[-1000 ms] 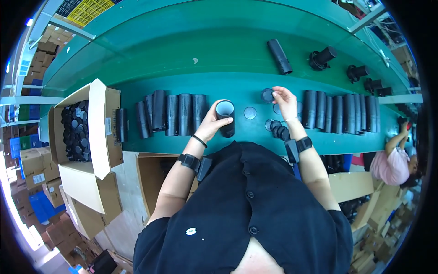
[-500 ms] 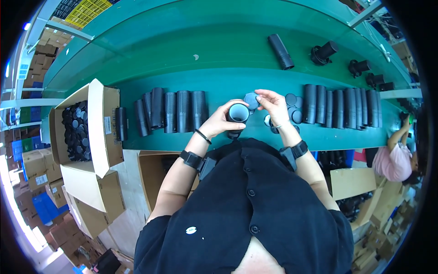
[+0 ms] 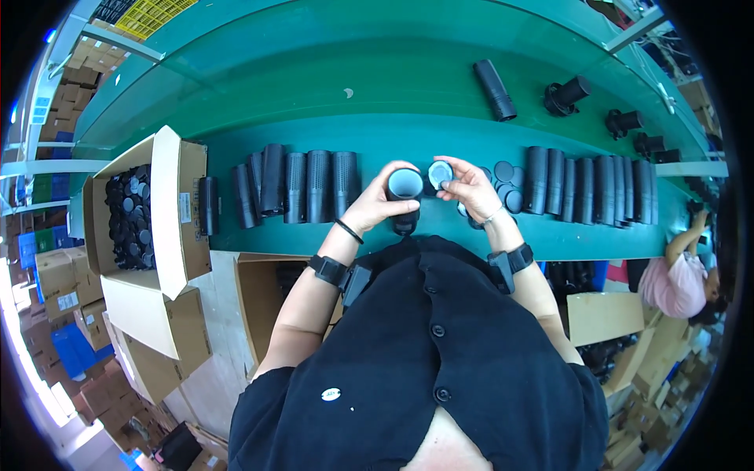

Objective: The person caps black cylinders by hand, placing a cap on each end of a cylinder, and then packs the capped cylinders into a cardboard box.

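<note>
My left hand (image 3: 375,206) grips a black tube (image 3: 404,196) with its open end facing up at me, just above the near edge of the green bench (image 3: 377,94). My right hand (image 3: 471,188) holds a small round black cap (image 3: 440,174) right beside the tube's mouth, its pale inner face showing. A few loose round caps (image 3: 506,174) lie on the bench just right of that hand.
Rows of black tubes lie side by side at the left (image 3: 302,184) and at the right (image 3: 597,188). An open cardboard box of caps (image 3: 129,208) stands at my left. Finished black parts (image 3: 564,94) sit on the far belt. Another person (image 3: 675,275) works at the right.
My right hand left the bench at the right with a cap and came in beside the tube. My left hand lifted the tube and tipped its mouth toward me.
</note>
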`<control>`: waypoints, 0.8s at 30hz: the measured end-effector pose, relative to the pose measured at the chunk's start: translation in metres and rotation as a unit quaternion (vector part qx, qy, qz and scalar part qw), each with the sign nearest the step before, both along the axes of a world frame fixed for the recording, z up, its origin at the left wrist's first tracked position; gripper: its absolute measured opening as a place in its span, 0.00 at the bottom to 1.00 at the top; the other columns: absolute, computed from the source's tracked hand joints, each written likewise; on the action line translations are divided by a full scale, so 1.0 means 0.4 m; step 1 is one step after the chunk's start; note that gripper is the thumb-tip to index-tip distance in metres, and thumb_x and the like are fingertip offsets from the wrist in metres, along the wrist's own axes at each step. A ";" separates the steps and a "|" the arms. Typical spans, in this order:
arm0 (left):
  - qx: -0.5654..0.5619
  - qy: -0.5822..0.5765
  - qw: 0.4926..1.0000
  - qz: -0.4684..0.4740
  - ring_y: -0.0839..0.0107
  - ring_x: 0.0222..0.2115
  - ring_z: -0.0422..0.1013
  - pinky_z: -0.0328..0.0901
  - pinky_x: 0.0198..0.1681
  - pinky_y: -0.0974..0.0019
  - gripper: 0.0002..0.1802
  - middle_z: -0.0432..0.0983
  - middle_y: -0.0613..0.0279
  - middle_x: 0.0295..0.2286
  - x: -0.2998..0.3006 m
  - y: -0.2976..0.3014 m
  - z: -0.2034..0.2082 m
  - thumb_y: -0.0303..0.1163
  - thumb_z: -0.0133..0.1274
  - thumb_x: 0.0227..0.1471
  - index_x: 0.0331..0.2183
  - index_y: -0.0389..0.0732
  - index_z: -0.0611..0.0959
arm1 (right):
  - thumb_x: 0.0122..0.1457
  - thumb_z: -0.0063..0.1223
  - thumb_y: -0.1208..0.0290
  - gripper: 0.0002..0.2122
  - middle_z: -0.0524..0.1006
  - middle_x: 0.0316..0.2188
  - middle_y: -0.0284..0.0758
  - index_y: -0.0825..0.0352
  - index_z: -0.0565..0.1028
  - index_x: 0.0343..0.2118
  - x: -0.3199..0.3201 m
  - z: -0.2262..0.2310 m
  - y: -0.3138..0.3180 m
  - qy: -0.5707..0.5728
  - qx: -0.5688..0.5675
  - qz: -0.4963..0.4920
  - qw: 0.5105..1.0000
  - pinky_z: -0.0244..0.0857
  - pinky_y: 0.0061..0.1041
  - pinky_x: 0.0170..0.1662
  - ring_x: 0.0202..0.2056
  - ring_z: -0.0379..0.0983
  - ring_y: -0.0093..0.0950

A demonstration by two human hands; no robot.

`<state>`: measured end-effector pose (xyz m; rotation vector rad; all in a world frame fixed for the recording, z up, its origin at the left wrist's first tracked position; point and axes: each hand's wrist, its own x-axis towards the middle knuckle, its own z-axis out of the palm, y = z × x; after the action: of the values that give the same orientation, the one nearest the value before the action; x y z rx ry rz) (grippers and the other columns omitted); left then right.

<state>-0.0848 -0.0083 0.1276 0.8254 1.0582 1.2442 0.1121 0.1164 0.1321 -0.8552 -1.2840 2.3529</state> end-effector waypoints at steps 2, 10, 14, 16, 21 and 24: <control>-0.010 -0.041 0.998 0.048 0.76 0.42 0.66 0.62 0.47 0.71 0.30 0.68 0.69 0.41 -0.004 -0.008 -0.028 0.25 0.65 0.41 0.47 0.44 0.71 | 0.55 0.50 0.83 0.17 0.75 0.36 0.35 0.70 0.68 0.48 -0.002 -0.001 -0.001 0.002 -0.034 -0.039 0.999 0.73 0.18 0.33 0.31 0.77 0.26; -0.071 -0.106 0.990 0.057 0.76 0.42 0.66 0.63 0.45 0.71 0.32 0.67 0.69 0.38 -0.021 -0.013 -0.047 0.23 0.64 0.42 0.48 0.43 0.67 | 0.55 0.48 0.84 0.16 0.75 0.40 0.46 0.69 0.65 0.47 0.002 -0.020 -0.004 0.102 -0.117 -0.021 0.988 0.74 0.20 0.33 0.34 0.77 0.32; -0.060 -0.023 0.996 0.068 0.77 0.42 0.66 0.64 0.46 0.70 0.33 0.67 0.70 0.37 -0.017 -0.007 -0.078 0.20 0.63 0.41 0.49 0.44 0.68 | 0.58 0.45 0.81 0.20 0.74 0.41 0.48 0.69 0.62 0.54 -0.009 0.000 -0.013 0.109 -0.116 0.002 0.987 0.73 0.20 0.33 0.34 0.77 0.31; -0.062 -0.019 0.996 0.060 0.76 0.43 0.66 0.64 0.46 0.70 0.34 0.68 0.69 0.39 -0.030 -0.001 -0.088 0.21 0.64 0.41 0.49 0.44 0.68 | 0.62 0.41 0.74 0.21 0.74 0.41 0.49 0.68 0.58 0.59 -0.008 0.003 -0.013 0.109 -0.152 -0.009 0.982 0.73 0.20 0.34 0.34 0.77 0.31; -0.068 -0.026 0.997 0.025 0.74 0.45 0.66 0.63 0.49 0.68 0.35 0.69 0.66 0.42 -0.033 0.005 -0.060 0.23 0.65 0.41 0.51 0.42 0.66 | 0.66 0.35 0.64 0.21 0.74 0.42 0.50 0.72 0.60 0.57 0.007 0.003 -0.001 0.104 -0.190 -0.011 0.976 0.72 0.26 0.43 0.39 0.75 0.36; -0.072 0.041 0.996 0.039 0.74 0.46 0.66 0.61 0.50 0.68 0.37 0.68 0.65 0.43 -0.030 -0.001 -0.064 0.26 0.65 0.41 0.53 0.42 0.66 | 0.66 0.38 0.67 0.21 0.72 0.45 0.50 0.71 0.60 0.58 0.007 0.012 -0.005 0.133 -0.199 0.007 0.971 0.69 0.29 0.50 0.45 0.73 0.36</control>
<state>-0.0970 -0.0088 0.1021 0.7350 1.2431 1.1919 0.1149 0.1143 0.1369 -0.6040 -0.7256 2.6721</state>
